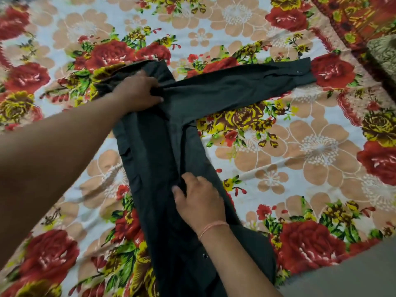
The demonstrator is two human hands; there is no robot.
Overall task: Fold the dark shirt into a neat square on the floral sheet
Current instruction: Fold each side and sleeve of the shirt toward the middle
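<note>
The dark shirt (158,151) lies on the floral sheet (300,146) as a long narrow strip running from the upper middle down to the bottom edge. One long sleeve (246,88) stretches flat to the upper right, its cuff near a red rose. My left hand (139,93) pinches the fabric at the shoulder end, where the sleeve meets the body. My right hand (199,200), with a pink thread at the wrist, grips a ridge of cloth on the folded right edge lower down.
A darker red patterned cloth (353,20) covers the top right corner, with a grey-green patterned object (383,54) beside it. A plain grey surface (353,281) cuts across the bottom right corner. Open sheet lies right and left of the shirt.
</note>
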